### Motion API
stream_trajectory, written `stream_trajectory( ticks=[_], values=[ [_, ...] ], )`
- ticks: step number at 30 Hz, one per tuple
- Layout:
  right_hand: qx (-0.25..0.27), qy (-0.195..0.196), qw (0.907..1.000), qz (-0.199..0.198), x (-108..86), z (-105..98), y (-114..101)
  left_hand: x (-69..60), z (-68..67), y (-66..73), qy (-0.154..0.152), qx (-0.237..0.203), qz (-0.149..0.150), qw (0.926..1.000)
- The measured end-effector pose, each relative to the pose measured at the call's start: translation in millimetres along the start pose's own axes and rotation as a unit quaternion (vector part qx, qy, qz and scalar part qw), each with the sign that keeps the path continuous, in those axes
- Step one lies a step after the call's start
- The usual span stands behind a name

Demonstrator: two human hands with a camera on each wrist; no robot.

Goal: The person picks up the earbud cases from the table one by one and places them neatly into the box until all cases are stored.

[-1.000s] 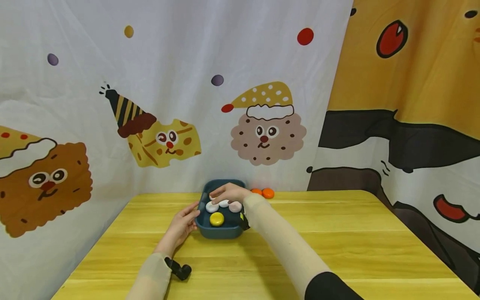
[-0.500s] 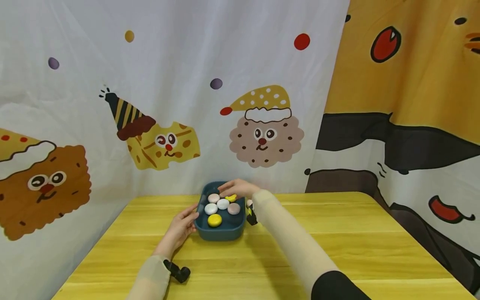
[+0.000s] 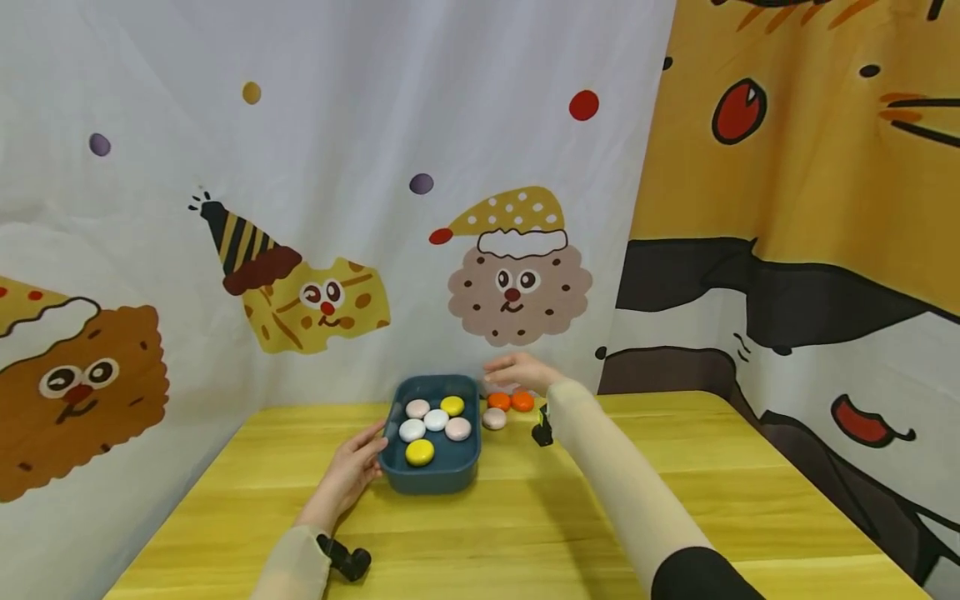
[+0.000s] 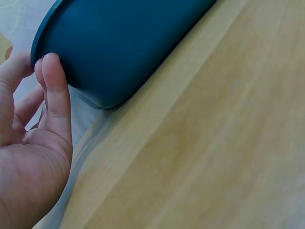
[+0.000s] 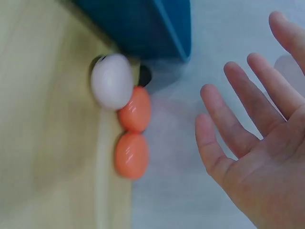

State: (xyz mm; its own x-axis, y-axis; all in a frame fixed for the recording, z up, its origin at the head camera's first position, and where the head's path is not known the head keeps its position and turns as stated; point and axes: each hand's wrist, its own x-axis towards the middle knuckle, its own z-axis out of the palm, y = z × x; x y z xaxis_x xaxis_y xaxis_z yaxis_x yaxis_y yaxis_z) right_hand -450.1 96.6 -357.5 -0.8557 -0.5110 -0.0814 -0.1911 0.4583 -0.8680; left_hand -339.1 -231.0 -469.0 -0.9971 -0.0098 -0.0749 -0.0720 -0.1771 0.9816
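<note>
A dark teal bin (image 3: 431,482) stands near the back of the table. Inside lie several glossy rounded discs, including a front yellow disc (image 3: 420,452), a rear yellow disc (image 3: 452,406), white ones and pale pink ones. My left hand (image 3: 351,473) touches the bin's left side near the rim, fingers fairly straight. To the right of the bin, my right hand (image 3: 522,372) hovers with spread fingers and an empty palm, as the right wrist view confirms. Beneath it on the table sit a pale pink disc (image 3: 494,418) and two orange discs (image 5: 135,109), close together.
A dark round thing (image 5: 145,75), partly hidden, lies behind the pale pink disc by the bin. A printed cartoon curtain (image 3: 337,125) hangs along the table's back edge. The wooden table (image 3: 465,550) extends in front of the bin and to the right.
My right hand has moved from over the bin to its right. A yellow disc, seen under that hand half a second ago, now lies uncovered in the bin. The left hand stays at the bin.
</note>
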Motion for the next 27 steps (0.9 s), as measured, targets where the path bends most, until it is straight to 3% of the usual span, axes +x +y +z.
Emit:
stream_trajectory(
  ticks=[5, 12, 18, 27],
  values=[
    [0.046, 0.025, 0.9986, 0.000, -1.8, -2, 28, 0.4, -4.4, -2.9, 0.006, 0.001, -0.002, 1.0000],
    [0.108, 0.088, 0.9903, -0.002, -4.3, 12, 64, 1.1, -2.5, -3.2, 0.004, -0.008, 0.001, 1.0000],
    [0.135, 0.091, 0.9867, 0.010, -4.5, 28, 82, 0.6, -1.8, -2.4, 0.005, -0.009, -0.006, 0.9999],
    [0.148, 0.100, 0.9835, 0.031, 1.9, 40, 93, 0.3, -2.2, -2.5, 0.005, -0.015, -0.004, 0.9999]
  ],
)
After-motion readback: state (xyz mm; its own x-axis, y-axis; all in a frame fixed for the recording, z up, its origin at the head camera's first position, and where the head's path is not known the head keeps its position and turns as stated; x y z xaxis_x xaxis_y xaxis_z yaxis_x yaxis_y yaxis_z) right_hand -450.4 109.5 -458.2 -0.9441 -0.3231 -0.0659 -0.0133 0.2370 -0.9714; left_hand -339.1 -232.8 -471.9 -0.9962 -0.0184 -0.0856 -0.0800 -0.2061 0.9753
